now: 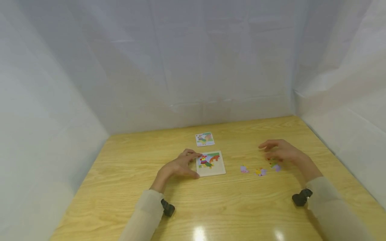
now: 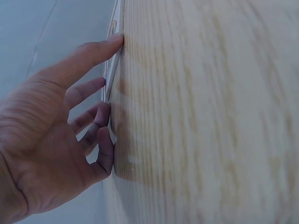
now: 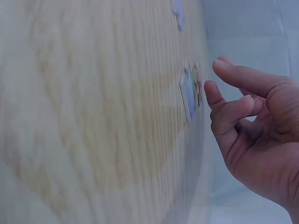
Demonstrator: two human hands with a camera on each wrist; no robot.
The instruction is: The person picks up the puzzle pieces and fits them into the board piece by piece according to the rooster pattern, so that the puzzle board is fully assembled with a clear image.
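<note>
On a pale wooden table [image 1: 126,187] enclosed by white sheeting on three sides, a square puzzle board [image 1: 210,163] lies flat near the middle, its upper part already filled with a rooster picture in red, orange, green and yellow and its lower part bare. The left hand [image 1: 180,166] rests on the table at the board's left edge; its fingers are spread and nearly straight, and the left wrist view shows the fingertips [image 2: 110,108] touching the thin side of the board [image 2: 112,70] without curling round it. Beyond the board, toward the back wall, lies a small reference card [image 1: 205,139] printed with the same rooster design, apart from the board. To the right of the board, three loose puzzle pieces lie on the table: a purple piece [image 1: 244,169], a yellow-and-purple piece [image 1: 260,172], and a green-and-purple piece [image 1: 275,165]. The right hand [image 1: 280,150] hovers just above the last of these, fingers loosely curled; the right wrist view shows the fingertips [image 3: 212,89] close beside that piece [image 3: 190,93] but holding nothing. Both forearms wear light sleeves, each with a dark wrist-mounted camera [image 1: 168,208].
</note>
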